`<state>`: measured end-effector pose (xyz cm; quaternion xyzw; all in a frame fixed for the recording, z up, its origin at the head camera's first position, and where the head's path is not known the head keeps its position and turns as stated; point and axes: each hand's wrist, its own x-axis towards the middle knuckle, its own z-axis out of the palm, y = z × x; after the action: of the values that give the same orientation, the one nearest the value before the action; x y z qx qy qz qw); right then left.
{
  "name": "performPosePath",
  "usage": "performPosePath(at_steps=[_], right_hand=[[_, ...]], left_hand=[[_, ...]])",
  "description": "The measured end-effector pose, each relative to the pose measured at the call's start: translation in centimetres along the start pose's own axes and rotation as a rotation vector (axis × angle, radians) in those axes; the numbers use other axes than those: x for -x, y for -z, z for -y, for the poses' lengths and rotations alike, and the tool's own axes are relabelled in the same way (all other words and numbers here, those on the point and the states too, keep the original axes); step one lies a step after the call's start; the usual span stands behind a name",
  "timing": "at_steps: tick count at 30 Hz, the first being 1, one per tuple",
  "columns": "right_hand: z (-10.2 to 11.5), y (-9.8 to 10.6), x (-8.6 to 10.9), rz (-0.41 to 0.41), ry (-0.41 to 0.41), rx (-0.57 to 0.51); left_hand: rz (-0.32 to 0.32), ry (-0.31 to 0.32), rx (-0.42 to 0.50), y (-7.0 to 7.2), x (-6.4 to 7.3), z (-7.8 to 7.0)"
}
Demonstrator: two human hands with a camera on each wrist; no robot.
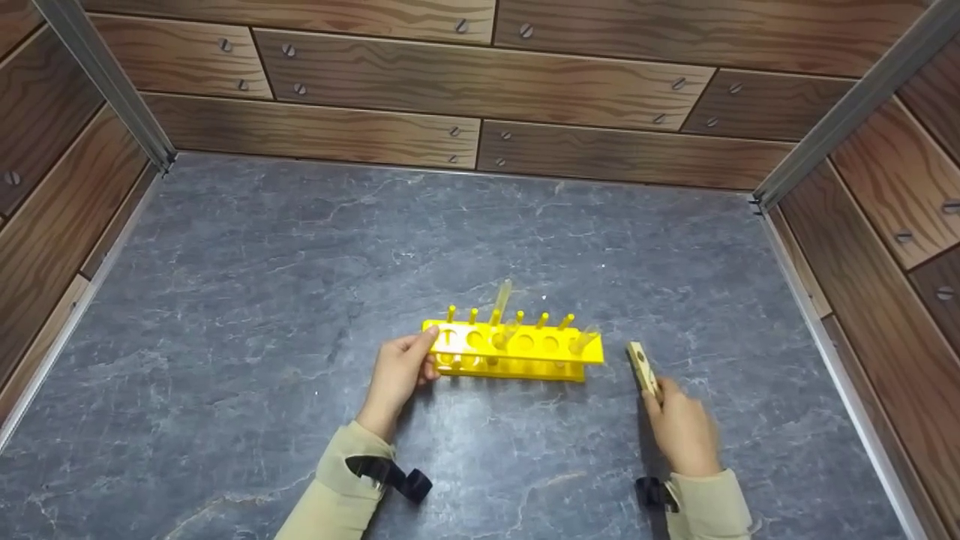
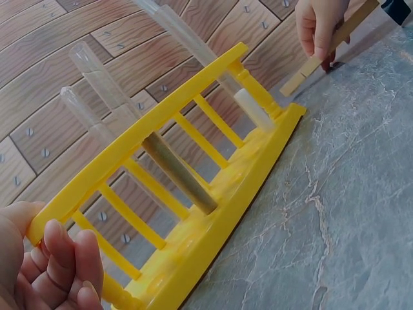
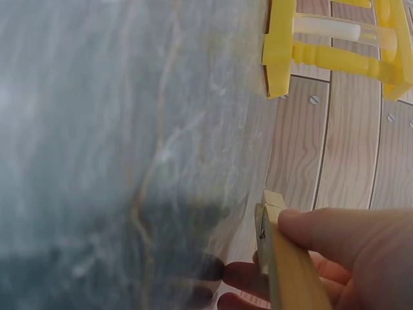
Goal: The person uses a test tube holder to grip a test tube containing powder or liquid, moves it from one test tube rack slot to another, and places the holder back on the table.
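Note:
A yellow test tube rack stands on the grey marbled surface. My left hand grips its left end, thumb on the top plate and fingers curled below. One test tube is in the rightmost hole, with white contents low inside. Another test tube, near the middle, has brown contents. A clear test tube rises at the back row of pegs. To the right of the rack, apart from it, my right hand holds a wooden test tube clamp pointing away from me.
Wood-patterned panels wall in the back and both sides. Grey metal posts stand at the corners. Black straps with small devices are worn on both wrists. The marbled surface extends around the rack.

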<state>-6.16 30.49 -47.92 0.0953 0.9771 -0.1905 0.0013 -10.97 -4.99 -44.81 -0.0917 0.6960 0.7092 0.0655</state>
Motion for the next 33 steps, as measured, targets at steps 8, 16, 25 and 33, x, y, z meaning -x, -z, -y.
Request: performPosePath(at_steps=[8, 16, 25, 33], right_hand=[[0.5, 0.0, -0.1, 0.008, 0.002, 0.046], [0.8, -0.1, -0.2, -0.027, 0.024, 0.08], [0.3, -0.2, -0.9, -0.065, 0.084, 0.074], [1.3, 0.6, -0.7, -0.02, 0.134, 0.067]], left_hand=[[-0.002, 0.001, -0.003, 0.0, 0.0, 0.0], [-0.005, 0.01, -0.001, 0.0, 0.0, 0.0], [-0.006, -0.002, 0.02, 0.0, -0.6, 1.0], [-0.163, -0.123, -0.559, 0.3, -1.8, 2.5]])
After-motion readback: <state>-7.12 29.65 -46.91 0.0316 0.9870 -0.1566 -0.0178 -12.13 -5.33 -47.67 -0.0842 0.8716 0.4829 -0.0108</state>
